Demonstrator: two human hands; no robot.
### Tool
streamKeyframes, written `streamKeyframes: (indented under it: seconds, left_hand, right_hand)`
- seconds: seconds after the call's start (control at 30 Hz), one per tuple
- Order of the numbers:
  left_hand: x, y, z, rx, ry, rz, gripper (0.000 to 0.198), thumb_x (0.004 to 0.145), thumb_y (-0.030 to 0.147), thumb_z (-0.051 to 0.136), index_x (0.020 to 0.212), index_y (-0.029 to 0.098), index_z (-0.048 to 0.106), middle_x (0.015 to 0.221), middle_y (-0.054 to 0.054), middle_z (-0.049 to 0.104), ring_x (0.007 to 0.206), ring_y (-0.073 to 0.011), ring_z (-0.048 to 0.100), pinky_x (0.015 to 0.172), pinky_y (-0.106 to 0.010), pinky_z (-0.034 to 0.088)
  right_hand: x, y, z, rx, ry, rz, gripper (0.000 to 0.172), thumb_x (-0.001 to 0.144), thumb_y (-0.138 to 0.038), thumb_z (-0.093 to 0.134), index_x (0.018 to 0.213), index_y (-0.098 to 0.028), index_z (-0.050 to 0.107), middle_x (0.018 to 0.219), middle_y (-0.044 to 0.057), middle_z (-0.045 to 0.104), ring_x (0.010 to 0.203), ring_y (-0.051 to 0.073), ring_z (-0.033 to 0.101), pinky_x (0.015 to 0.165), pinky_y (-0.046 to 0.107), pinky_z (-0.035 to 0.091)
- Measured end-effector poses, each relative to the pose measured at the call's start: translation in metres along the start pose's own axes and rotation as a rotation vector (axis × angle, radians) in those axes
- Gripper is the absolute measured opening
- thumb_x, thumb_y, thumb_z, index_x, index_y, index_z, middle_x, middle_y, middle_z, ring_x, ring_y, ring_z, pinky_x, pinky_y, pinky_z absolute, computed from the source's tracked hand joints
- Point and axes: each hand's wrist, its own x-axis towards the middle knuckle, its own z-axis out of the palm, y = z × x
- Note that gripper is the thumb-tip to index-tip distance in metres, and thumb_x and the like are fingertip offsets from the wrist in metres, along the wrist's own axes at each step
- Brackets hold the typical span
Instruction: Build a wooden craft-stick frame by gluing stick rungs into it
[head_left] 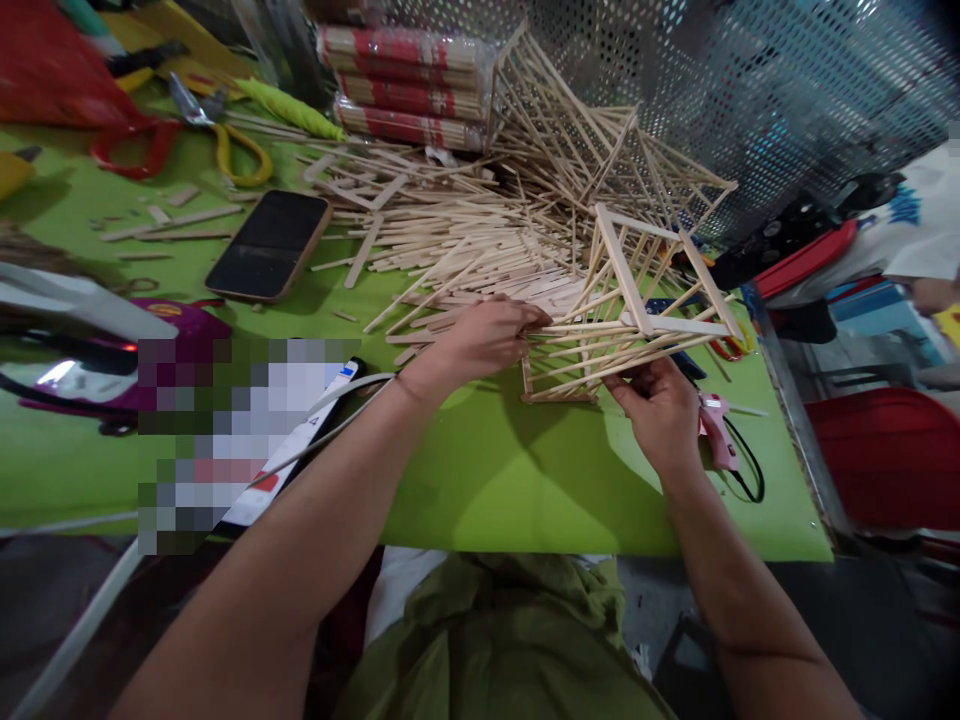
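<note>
A frame of thin wooden sticks [634,275] with flat craft-stick edges stands tilted on the green tabletop. My right hand [660,405] is closed on its lower near side, thumb against the sticks and the other fingers partly hidden behind them. At its left end my left hand [495,335] has its fingers pinched together by the stick ends; what lies between those fingertips is too small to make out. Just behind the frame spreads a pile of loose sticks [480,225]. A pink glue gun [720,430] lies right of my right hand.
Bundled sticks in plastic [409,90] and a larger stick frame [592,130] stand at the back. Left are a dark phone [270,245], a lit phone [300,435] with a cable, red-handled scissors [139,145] and yellow-handled pliers [240,160]. The table's right edge [795,430] adjoins red chairs.
</note>
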Motion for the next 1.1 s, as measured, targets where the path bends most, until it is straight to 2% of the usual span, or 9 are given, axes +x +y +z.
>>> streamKeyframes:
  seconds: [0.17,0.43,0.8,1.0,1.1]
  left_hand:
    - [0.0017,-0.0005,-0.0014,0.067,-0.038,-0.005,0.037,0.088,0.023,0.055,0.122,0.015,0.068,0.130,-0.009,0.071,0.121,-0.0222,0.065,0.108,-0.034,0.050]
    - [-0.0013,0.0005,0.0020,0.005,0.037,0.026,0.034,0.088,0.022,0.056,0.119,0.015,0.069,0.127,-0.011,0.072,0.117,-0.0223,0.067,0.105,-0.035,0.053]
    - [0.0007,0.0013,-0.0013,0.091,-0.017,0.021,0.038,0.086,0.018,0.055,0.122,0.018,0.069,0.129,-0.007,0.072,0.119,-0.0203,0.066,0.106,-0.031,0.051]
    - [0.0009,0.0048,-0.0036,0.118,-0.041,0.017,0.037,0.089,0.020,0.054,0.123,0.012,0.068,0.129,-0.013,0.071,0.121,-0.0243,0.066,0.106,-0.035,0.051]
    - [0.0003,0.0051,-0.0043,0.112,-0.035,0.019,0.037,0.089,0.020,0.054,0.123,0.013,0.068,0.129,-0.012,0.071,0.120,-0.0241,0.066,0.106,-0.036,0.051]
  right_hand:
    - [0.0011,0.0009,0.0000,-0.001,-0.003,0.001,0.019,0.079,-0.036,0.076,0.089,-0.022,0.066,0.079,0.001,0.072,0.068,0.018,0.062,0.066,0.032,0.048]
    - [0.0004,-0.0021,0.0000,-0.034,-0.014,-0.021,0.016,0.082,-0.034,0.073,0.090,-0.022,0.065,0.077,-0.001,0.070,0.060,0.014,0.055,0.059,0.028,0.042]
    - [0.0014,-0.0023,-0.0001,-0.061,-0.021,-0.037,0.018,0.083,-0.035,0.074,0.095,-0.023,0.067,0.083,0.002,0.074,0.070,0.018,0.064,0.069,0.032,0.049]
    - [0.0010,-0.0031,0.0002,-0.042,-0.026,0.007,0.021,0.082,-0.036,0.074,0.095,-0.022,0.068,0.084,0.003,0.075,0.072,0.020,0.067,0.072,0.033,0.052]
    - [0.0014,-0.0014,0.0002,-0.034,-0.034,0.001,0.023,0.082,-0.038,0.074,0.097,-0.022,0.068,0.086,0.004,0.076,0.074,0.020,0.067,0.073,0.034,0.053]
